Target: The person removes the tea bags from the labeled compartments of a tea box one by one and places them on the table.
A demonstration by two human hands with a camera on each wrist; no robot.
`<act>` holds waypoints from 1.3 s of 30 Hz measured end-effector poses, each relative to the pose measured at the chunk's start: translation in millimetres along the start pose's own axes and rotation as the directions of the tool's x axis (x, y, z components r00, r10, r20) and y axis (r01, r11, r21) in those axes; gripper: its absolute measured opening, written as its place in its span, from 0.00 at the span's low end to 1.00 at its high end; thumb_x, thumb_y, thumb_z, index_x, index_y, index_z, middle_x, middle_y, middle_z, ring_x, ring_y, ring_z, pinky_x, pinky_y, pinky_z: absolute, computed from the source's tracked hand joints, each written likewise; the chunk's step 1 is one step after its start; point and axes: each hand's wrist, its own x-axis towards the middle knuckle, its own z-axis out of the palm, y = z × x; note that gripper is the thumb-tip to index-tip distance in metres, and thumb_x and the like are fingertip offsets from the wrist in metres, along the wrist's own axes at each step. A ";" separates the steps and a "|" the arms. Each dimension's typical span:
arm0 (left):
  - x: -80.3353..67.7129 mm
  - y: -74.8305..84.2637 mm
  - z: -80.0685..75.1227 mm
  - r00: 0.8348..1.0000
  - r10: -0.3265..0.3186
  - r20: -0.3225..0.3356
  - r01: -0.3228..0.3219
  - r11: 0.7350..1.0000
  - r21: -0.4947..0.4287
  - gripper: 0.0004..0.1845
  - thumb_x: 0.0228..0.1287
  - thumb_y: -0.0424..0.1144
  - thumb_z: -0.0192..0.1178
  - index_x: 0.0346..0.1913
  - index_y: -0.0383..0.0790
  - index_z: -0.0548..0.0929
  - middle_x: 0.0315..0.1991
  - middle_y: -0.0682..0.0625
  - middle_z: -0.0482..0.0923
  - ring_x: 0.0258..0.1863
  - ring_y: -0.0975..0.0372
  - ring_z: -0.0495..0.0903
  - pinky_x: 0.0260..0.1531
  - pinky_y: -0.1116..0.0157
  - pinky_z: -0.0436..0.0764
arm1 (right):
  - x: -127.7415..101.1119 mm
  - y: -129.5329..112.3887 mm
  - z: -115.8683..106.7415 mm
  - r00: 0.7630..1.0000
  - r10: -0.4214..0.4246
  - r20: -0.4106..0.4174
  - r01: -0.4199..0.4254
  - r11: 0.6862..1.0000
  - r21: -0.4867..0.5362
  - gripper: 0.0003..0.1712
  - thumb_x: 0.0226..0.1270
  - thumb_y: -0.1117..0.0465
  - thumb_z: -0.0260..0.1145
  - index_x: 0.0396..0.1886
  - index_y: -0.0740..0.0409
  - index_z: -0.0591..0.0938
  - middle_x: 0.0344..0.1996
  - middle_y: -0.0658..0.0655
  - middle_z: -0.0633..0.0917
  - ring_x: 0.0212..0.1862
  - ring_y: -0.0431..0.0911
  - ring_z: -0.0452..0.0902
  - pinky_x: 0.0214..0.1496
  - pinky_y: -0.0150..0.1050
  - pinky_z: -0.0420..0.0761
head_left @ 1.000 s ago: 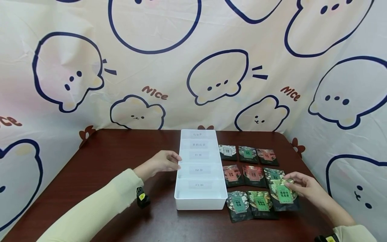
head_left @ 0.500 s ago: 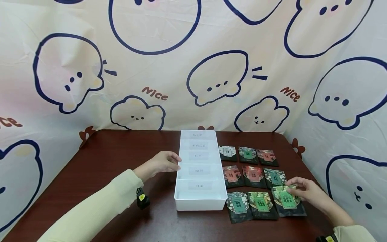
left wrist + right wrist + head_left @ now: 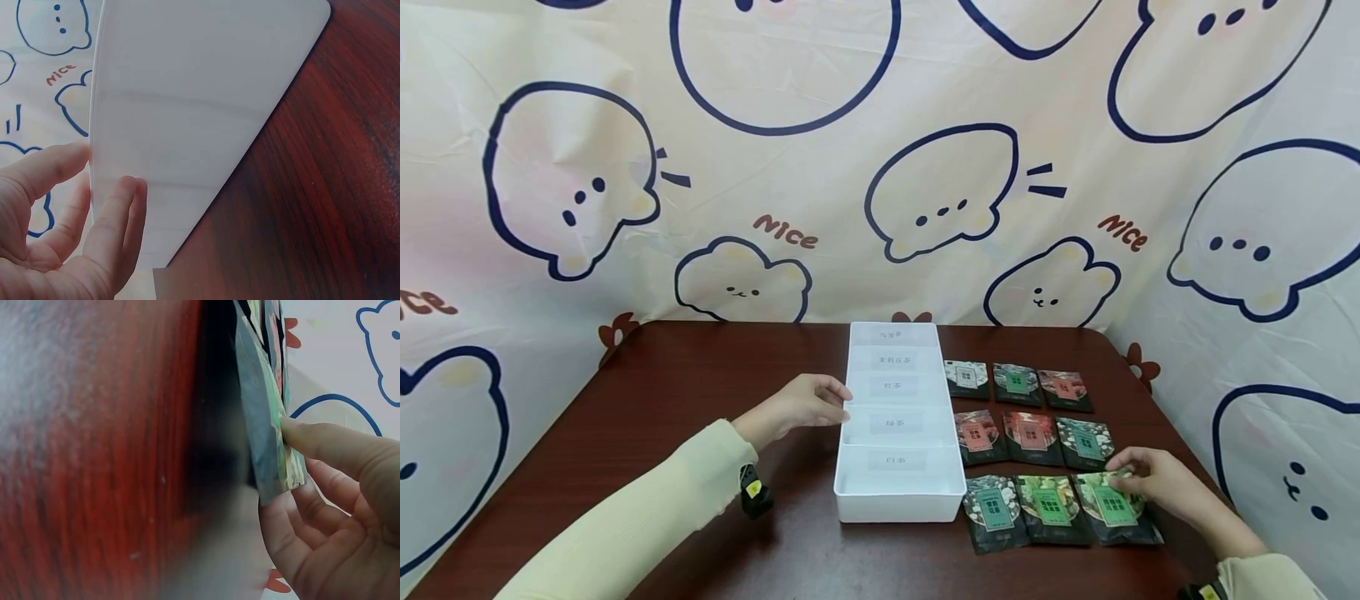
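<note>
My right hand [image 3: 1165, 487] pinches the upper right edge of a green-labelled tea packet [image 3: 1114, 507] at the right end of the front row. In the right wrist view, the thumb lies on this packet's [image 3: 259, 412] printed face, with fingers behind it. The packet's top edge is raised toward the hand. My left hand [image 3: 797, 408] touches the left side of a long white box [image 3: 898, 507] with labelled compartments. Seen from the left wrist, its loosely bent fingers [image 3: 106, 237] rest against the box's outer wall [image 3: 194, 62].
Several other tea packets lie in three rows right of the box, among them a green one [image 3: 1051, 510], a teal-labelled one [image 3: 1084, 442] and a red one [image 3: 1032, 436]. A patterned cloth [image 3: 820, 183] hangs behind the dark wooden table [image 3: 737, 350].
My right hand has moved the green tea packet down and slightly right, off the teal-labelled packet, into line with the front row. The left hand and the box have stayed put.
</note>
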 end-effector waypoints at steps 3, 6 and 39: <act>0.4 -0.4 0.2 1.000 0.001 0.000 -0.001 1.000 0.006 0.16 0.51 0.29 0.71 0.44 0.35 0.82 0.39 0.42 0.79 0.35 0.57 0.79 0.40 0.63 0.84 | 0.2 0.2 0.9 1.000 0.011 -0.001 -0.011 1.000 -0.009 0.16 0.60 0.58 0.70 0.42 0.65 0.81 0.30 0.54 0.80 0.28 0.43 0.73 0.29 0.39 0.75; 0.4 -0.8 0.0 1.000 0.002 -0.002 -0.002 1.000 0.010 0.16 0.51 0.29 0.71 0.44 0.36 0.82 0.40 0.42 0.79 0.35 0.57 0.79 0.41 0.62 0.84 | 0.5 0.6 2.1 1.000 0.012 0.010 -0.012 1.000 -0.009 0.16 0.60 0.58 0.70 0.42 0.65 0.81 0.30 0.54 0.81 0.29 0.44 0.74 0.29 0.39 0.76; 0.6 -1.2 0.1 1.000 -0.008 -0.008 0.008 1.000 0.008 0.16 0.51 0.29 0.71 0.45 0.36 0.82 0.40 0.42 0.79 0.35 0.56 0.79 0.42 0.62 0.84 | 0.6 2.4 5.2 1.000 0.031 0.000 -0.031 1.000 -0.003 0.20 0.58 0.56 0.72 0.44 0.65 0.81 0.36 0.55 0.78 0.33 0.45 0.72 0.31 0.39 0.76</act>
